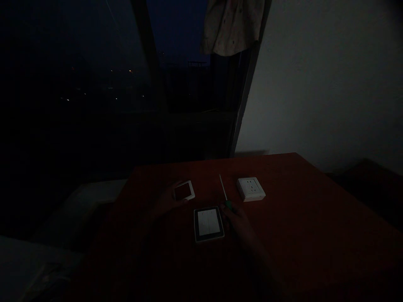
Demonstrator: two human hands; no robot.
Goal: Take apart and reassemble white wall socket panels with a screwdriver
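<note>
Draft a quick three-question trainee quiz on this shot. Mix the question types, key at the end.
1. True or false: the socket rests on the table with neither hand touching it.

2. Pick one. The right hand holds:
a) a hammer
b) a screwdriver
c) a pair of scissors

3. Fill in the colour: the left hand has its fingers on a ____ frame.

Key: 1. True. 2. b. 3. white.
</note>
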